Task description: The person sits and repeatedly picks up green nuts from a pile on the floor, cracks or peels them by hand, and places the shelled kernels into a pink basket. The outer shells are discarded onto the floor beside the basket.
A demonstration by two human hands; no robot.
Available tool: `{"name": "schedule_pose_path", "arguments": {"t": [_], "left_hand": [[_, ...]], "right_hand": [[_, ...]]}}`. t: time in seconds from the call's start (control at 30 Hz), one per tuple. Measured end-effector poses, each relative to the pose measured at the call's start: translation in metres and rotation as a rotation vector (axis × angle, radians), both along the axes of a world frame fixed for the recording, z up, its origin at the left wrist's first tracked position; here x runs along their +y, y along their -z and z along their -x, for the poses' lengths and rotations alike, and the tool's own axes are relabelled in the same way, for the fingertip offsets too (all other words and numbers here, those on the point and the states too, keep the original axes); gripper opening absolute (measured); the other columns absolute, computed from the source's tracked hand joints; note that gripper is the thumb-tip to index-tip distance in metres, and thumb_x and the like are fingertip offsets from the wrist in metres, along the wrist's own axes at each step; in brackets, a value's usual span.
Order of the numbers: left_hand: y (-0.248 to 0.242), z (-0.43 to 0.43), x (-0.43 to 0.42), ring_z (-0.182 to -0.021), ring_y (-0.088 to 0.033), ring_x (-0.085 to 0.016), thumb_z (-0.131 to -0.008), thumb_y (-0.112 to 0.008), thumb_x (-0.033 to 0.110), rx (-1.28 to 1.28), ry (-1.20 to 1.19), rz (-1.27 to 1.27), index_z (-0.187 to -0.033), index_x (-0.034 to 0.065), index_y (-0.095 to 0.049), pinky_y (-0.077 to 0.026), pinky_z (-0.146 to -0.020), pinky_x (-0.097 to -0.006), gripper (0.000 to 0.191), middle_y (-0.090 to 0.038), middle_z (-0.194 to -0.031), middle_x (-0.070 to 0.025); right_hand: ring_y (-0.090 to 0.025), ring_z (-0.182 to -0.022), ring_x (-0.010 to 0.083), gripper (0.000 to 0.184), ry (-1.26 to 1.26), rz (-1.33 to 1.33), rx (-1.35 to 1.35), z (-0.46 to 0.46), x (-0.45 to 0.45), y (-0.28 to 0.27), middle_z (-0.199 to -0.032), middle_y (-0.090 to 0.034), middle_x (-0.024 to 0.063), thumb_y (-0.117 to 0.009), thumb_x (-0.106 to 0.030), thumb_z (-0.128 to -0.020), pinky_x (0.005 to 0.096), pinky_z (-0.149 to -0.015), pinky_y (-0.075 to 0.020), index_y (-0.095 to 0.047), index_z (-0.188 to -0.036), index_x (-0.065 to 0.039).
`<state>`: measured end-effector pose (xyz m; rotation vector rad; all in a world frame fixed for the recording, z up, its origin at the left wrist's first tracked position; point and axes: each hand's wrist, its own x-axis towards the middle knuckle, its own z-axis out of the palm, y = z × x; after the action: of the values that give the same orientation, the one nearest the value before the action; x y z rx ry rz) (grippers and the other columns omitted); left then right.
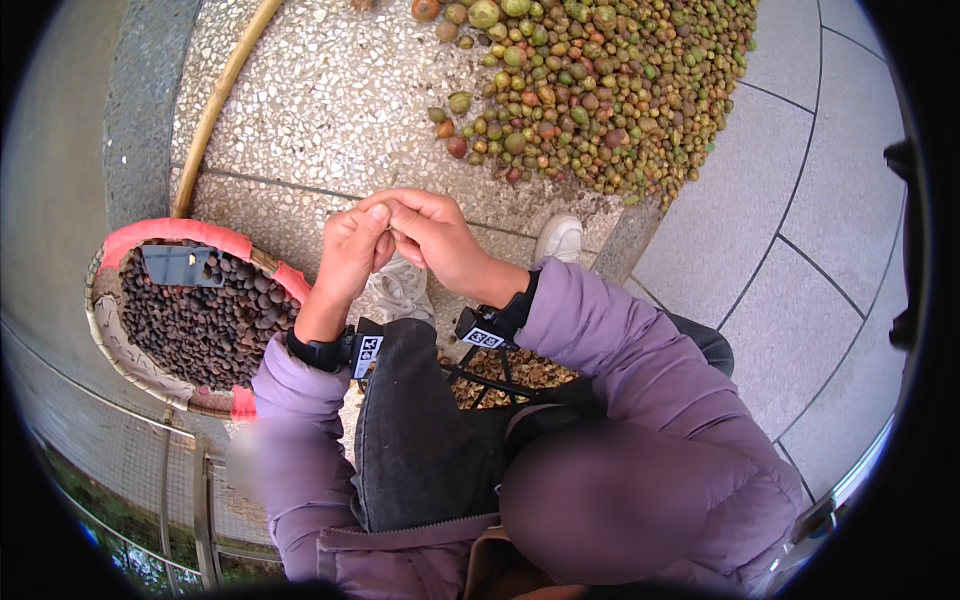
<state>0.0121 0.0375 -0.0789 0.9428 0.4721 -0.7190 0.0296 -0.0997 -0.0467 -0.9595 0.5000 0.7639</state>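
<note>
My left hand (351, 251) and my right hand (442, 244) meet in front of me, above the terrazzo floor. Their thumbs and fingertips pinch together at one spot. A tiny bit of something may show between them, but the fingers hide most of it and I cannot tell what it is. Beyond my hands, at the upper right, lies a large heap of green and brownish-red round fruits (600, 97). At the left stands a woven basket with pink tape on its rim (202, 234), holding many dark round nuts or seeds (202, 322). A dark flat phone-like object (176, 265) rests on them.
A bent wooden pole (217, 105) runs up from behind the basket. Pale husks or shells (480, 375) lie beneath a black folding frame (499, 379) between my legs. My shoes (401, 289) rest on the floor. Grey paving (780, 202) extends at the right, a mesh railing (180, 480) at lower left.
</note>
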Motion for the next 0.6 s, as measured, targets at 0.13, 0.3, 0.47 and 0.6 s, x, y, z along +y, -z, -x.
{"name": "schedule_pose_path", "arguments": {"t": [0.13,0.3,0.47,0.6], "left_hand": [[-0.004,-0.0011,0.0009,-0.039,-0.034,-0.006,-0.093,-0.05,0.028,0.042,0.0,0.062,-0.064,0.0011,-0.052,-0.025,-0.036,-0.0217,0.04,-0.041,-0.048,0.0005],[-0.0051,-0.0025,-0.002,-0.038,-0.033,-0.006,-0.094,-0.048,0.024,0.084,-0.029,0.069,-0.067,-0.0003,-0.053,-0.025,-0.036,-0.0216,0.036,-0.04,-0.048,0.0009],[-0.0051,-0.0024,-0.002,-0.038,-0.031,-0.006,-0.094,-0.047,0.023,0.112,-0.045,0.09,-0.07,-0.0005,-0.054,-0.024,-0.036,-0.0217,0.034,-0.039,-0.048,0.0017],[-0.005,-0.0005,-0.0028,-0.041,-0.033,-0.006,-0.093,-0.047,0.021,0.116,-0.014,0.094,-0.075,-0.0007,-0.053,-0.025,-0.038,-0.0212,0.03,-0.04,-0.05,0.0016]], "right_hand": [[-0.034,-0.044,0.0014,0.025,-0.034,-0.043,0.077,-0.0006,-0.005,-0.0024,-0.063,-0.049,-0.0024,-0.042,-0.018,-0.095,0.017,-0.039,-0.0254,-0.058,-0.102,0.001],[-0.031,-0.043,0.0014,0.023,0.033,-0.024,0.146,-0.0026,-0.0002,-0.0032,-0.06,-0.046,-0.0034,-0.043,-0.016,-0.094,0.0176,-0.038,-0.0232,-0.058,-0.1,0.0],[-0.03,-0.042,0.0016,0.021,0.039,-0.019,0.197,-0.0034,0.0001,-0.0034,-0.058,-0.044,-0.0038,-0.043,-0.014,-0.093,0.018,-0.038,-0.0223,-0.058,-0.098,-0.001],[-0.03,-0.042,0.0017,0.021,0.057,0.008,0.2,-0.0022,0.0011,-0.0023,-0.058,-0.043,-0.004,-0.042,-0.014,-0.093,0.0182,-0.038,-0.0233,-0.058,-0.097,0.0]]}}
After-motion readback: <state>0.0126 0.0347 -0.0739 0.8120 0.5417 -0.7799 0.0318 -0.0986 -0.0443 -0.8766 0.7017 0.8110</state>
